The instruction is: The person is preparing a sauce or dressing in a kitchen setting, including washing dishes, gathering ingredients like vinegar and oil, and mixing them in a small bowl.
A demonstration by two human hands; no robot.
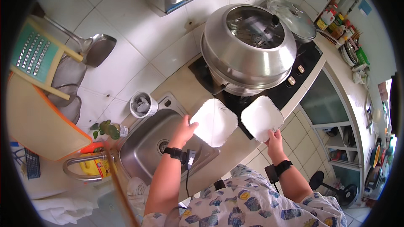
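My left hand (pixel 185 131) grips the near-left edge of a white square dish (pixel 216 123) with rounded corners, held over the counter beside the sink. A second white square dish (pixel 261 118) is in my right hand (pixel 274 143), pinched at its lower right rim, in front of the stove edge. Both dishes face up and I see no food in them. Just beyond them stands a large steel steamer pot (pixel 246 60) on the black cooktop (pixel 303 58). Its domed lid with a dark glass window (pixel 252 26) is on.
A steel sink (pixel 142 138) lies left, with a white tub (pixel 143 104), a small potted plant (pixel 109 130) and a curved faucet (pixel 71 167) around it. A glass-lidded pan (pixel 292 19) sits behind the steamer. A turner (pixel 99 49) and grater (pixel 36 53) hang on the tiled wall.
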